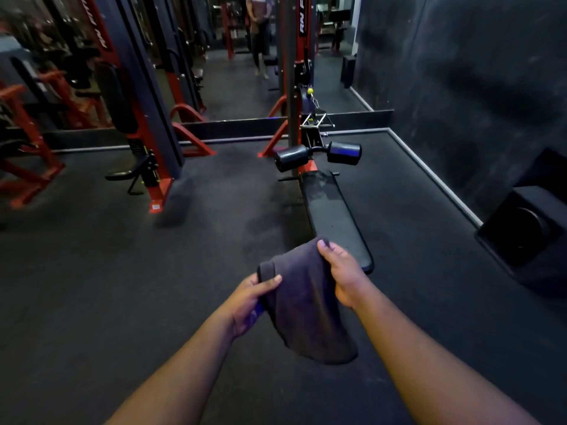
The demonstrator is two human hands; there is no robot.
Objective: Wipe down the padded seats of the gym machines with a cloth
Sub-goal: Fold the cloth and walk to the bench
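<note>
Dark grey cloth held over black rubber floor, before long black padded bench seat.
Black foam roller pads point(317, 155) and red steel frame point(302, 65) stand at the bench seat point(333, 216) far end. Left hand point(250, 302) and right hand point(345, 273) each pinch the cloth point(306, 305), which hangs between them above the floor point(122, 271), near the seat's close end.

Both bare forearms are extended forward from the lower edge of the view, converging toward the centre. The left hand point(250, 302) is curled, thumb uppermost, around one edge of the cloth point(306, 305); its opposite edge is pinched by the right hand point(343, 274).
</note>
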